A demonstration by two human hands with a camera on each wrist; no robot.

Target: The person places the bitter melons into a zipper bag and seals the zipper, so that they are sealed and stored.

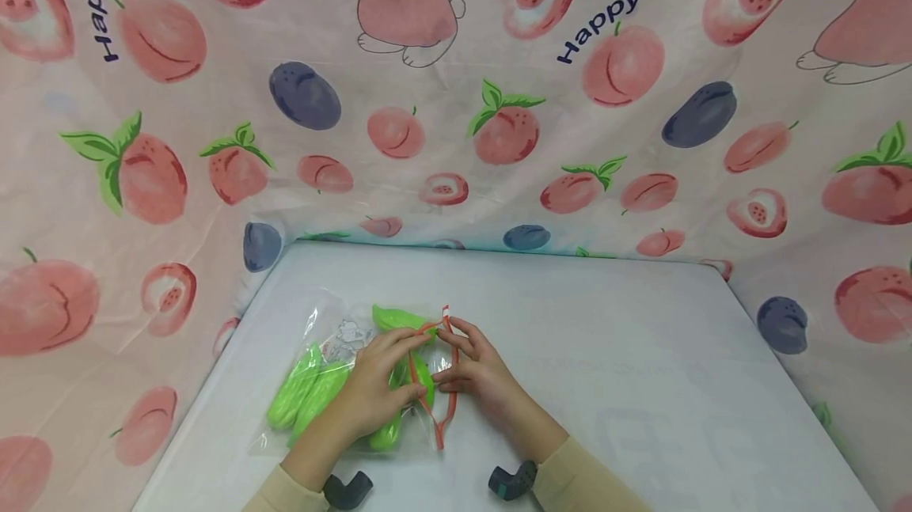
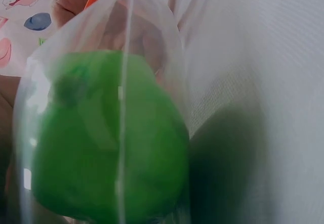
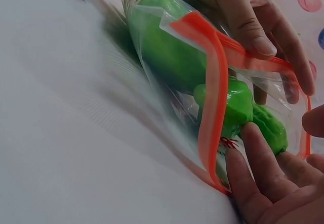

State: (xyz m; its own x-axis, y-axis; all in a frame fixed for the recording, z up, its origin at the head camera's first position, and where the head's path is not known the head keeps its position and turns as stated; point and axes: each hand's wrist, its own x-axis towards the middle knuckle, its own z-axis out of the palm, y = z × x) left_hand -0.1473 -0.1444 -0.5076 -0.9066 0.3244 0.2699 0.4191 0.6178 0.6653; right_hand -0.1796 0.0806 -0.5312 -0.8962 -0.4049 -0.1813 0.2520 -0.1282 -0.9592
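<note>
A clear zip bag (image 1: 306, 322) with an orange zip strip (image 1: 441, 437) lies on the white table, its mouth apart and facing right. Inside are several bumpy, glossy green vegetables (image 1: 295, 393), exact kind unclear. My left hand (image 1: 374, 385) lies over the bag and holds its mouth edge, thumb on the strip. From the right, my right hand (image 1: 492, 377) reaches to the mouth. In the right wrist view its extended fingers (image 3: 266, 168) touch a green vegetable (image 3: 235, 102) just inside. A large green vegetable (image 2: 111, 143) behind plastic fills much of the left wrist view.
A white tabletop (image 1: 606, 354) extends beyond and to the right of the bag. Fruit-printed cloth (image 1: 456, 140) hangs behind it and along the sides. Dark devices (image 1: 349, 490) sit near both wrists. A printed paper (image 1: 347, 338) shows through the bag.
</note>
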